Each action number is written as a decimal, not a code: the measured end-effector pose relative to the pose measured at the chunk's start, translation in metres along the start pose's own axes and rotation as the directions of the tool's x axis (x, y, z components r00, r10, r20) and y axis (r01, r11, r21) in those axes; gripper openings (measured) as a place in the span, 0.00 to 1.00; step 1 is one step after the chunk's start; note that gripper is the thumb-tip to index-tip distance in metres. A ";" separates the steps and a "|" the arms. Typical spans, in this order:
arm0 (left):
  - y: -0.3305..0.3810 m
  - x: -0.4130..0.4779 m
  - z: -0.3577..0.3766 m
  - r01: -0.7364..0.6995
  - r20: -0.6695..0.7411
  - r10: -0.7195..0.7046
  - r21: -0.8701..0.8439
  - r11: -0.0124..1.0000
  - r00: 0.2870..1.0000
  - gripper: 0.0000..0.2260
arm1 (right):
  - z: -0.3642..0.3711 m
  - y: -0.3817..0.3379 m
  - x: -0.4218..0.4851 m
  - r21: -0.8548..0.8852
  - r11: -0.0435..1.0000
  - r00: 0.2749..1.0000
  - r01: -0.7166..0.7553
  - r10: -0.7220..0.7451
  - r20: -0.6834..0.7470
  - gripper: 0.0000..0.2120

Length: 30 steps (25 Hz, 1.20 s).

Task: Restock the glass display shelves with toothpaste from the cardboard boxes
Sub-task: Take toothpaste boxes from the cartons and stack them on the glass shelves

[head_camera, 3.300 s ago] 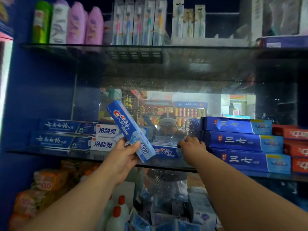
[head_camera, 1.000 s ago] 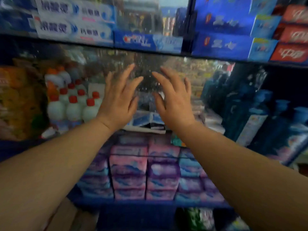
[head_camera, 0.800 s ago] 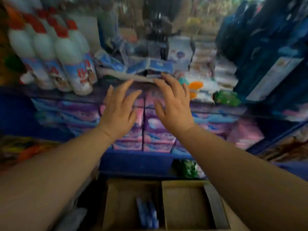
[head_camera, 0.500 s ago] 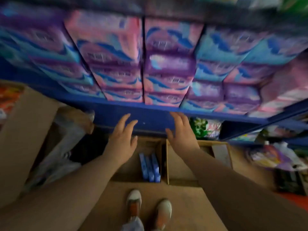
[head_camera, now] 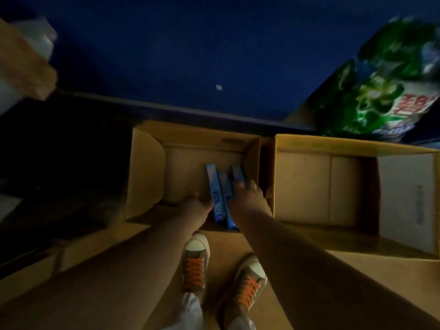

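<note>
Right grip [head_camera: 247, 197] (lowered since) now touches toothpaste [head_camera: 214, 186].

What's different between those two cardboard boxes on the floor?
The left box holds three blue toothpaste packs; the right box shows only bare bottom. The left hand and right hand reach into the left box, neither into the right box. Both are open brown cardboard, side by side.

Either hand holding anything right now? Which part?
Cannot tell. Both hands are in the left cardboard box at the toothpaste boxes, left hand at their left side, right hand on their right side; grip too dim to confirm.
</note>
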<state>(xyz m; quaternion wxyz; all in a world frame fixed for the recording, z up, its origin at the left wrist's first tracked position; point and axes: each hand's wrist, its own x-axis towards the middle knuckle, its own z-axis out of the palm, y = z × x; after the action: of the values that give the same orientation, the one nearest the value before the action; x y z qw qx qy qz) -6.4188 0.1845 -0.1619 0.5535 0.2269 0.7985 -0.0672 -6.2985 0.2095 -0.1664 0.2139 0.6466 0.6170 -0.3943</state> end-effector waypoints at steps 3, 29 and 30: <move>-0.003 0.036 0.026 0.047 0.029 -0.045 -0.067 0.997 0.999 0.24 | 0.016 0.001 0.029 -0.171 0.985 0.999 -0.008 0.015 0.037 0.28; 0.073 -0.252 -0.153 -0.265 0.119 0.488 -0.717 0.645 0.865 0.28 | -0.201 -0.061 -0.201 0.985 0.172 0.984 0.002 -0.178 0.029 0.25; 0.074 -0.276 -0.158 -0.313 0.087 0.543 -0.736 0.600 0.835 0.27 | -0.213 -0.064 -0.219 0.991 0.128 0.978 0.041 -0.207 -0.013 0.26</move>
<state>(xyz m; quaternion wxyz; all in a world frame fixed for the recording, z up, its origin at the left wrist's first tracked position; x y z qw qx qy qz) -6.4426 0.2276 0.1613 0.7115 0.1756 0.5892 0.3403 -6.2917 0.2438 0.1439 -0.2571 0.5479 0.2432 -0.7580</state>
